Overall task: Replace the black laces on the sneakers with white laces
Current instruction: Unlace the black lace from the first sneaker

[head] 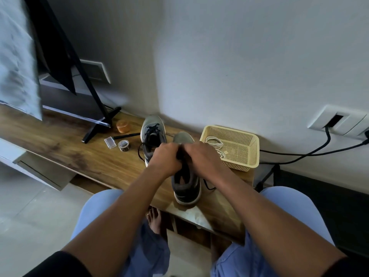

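The near sneaker [186, 184] sits on the tabletop [83, 156]; left hand [165, 156] and right hand [201, 158] pinch its black lace [180, 154], fingers clamped. Soft, limp cord: probably best gripped near the eyelets.

— What are the hands doing?
— The left hand [163, 156] and right hand [201, 158] meet over the near sneaker [184, 182], fingers curled on its black lace [180, 154] at the tongue.
— And the other sneaker [152, 136]?
— It stands just behind and to the left on the table [79, 154], black lace threaded, one end looping loose.
— White laces?
— The white laces [216, 144] lie coiled in the yellow basket [247, 154], right of the sneakers.
— Anything else?
— An orange jar [122, 126], a tape roll [124, 145] and a small clear box [110, 142] sit near the TV stand [99, 124]. Black cables [311, 152] run from the wall socket [339, 121].
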`<state>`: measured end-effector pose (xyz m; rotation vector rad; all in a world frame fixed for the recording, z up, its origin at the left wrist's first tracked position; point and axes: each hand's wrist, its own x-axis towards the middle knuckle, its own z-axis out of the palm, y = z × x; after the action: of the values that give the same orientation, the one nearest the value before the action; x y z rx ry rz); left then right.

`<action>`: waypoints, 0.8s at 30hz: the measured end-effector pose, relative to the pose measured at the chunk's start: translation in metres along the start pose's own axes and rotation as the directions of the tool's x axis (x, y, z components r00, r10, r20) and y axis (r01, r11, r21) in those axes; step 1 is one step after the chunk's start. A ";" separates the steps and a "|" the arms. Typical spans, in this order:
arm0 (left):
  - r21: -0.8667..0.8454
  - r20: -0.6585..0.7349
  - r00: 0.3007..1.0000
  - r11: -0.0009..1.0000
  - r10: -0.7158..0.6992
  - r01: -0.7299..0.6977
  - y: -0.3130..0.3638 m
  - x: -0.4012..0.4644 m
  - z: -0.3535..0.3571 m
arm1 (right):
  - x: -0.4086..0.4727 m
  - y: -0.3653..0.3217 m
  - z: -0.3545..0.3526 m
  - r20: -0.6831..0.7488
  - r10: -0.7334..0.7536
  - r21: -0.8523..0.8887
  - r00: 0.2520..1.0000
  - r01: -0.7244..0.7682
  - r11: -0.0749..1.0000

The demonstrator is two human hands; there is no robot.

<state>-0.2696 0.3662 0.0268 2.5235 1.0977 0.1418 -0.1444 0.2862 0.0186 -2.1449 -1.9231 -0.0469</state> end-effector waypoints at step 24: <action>-0.070 0.053 0.999 0.998 -0.001 0.004 -0.009 0.020 -0.006 | 0.012 0.027 -0.014 0.167 0.155 0.252 0.974 -0.194 0.948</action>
<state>-0.2634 0.3886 0.0279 2.4497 1.0568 0.1104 -0.1140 0.2928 0.0300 -2.1726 -1.6882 0.3910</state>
